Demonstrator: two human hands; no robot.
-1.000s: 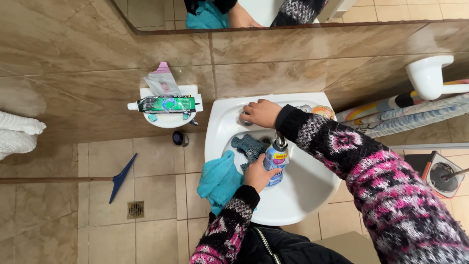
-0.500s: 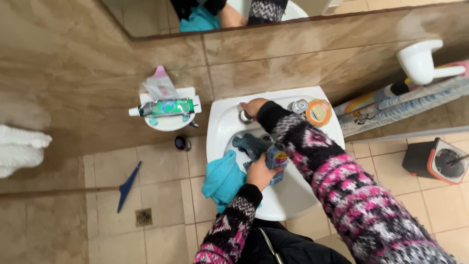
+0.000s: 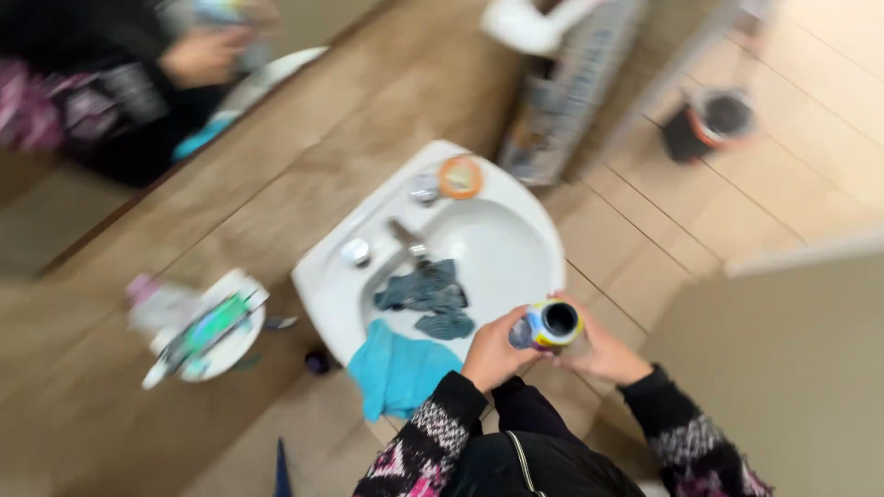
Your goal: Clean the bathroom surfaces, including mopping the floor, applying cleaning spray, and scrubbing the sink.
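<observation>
White porcelain filled most of my view: the sink [image 3: 516, 267] stood against the brown tiled wall, and I held a small canister [image 3: 546, 326] over its front rim. My left hand [image 3: 493, 352] was wrapped around the canister's body, and my right hand [image 3: 600, 350] cupped its far side, fingers curled against it. Its dark round end pointed up toward me; I could not tell whether that was an open mouth or a cap, since the picture was blurred.

By my judgement I was at the readying step, canister gripped in both hands and nothing yet put on the basin. The next move called for a firm hold with one hand while the other worked the top, and for aim into the bowl.

Inside the bowl lay a crumpled grey-blue cloth [image 3: 428, 299] just below the faucet [image 3: 410, 241]; otherwise the bowl looked bare. A turquoise cloth [image 3: 396, 373] hung over the front left rim. An orange-rimmed round thing [image 3: 460, 177] sat on the back ledge. Left of the sink, a small round shelf [image 3: 216, 331] carried tubes and packets, too blurred to sort.
</observation>
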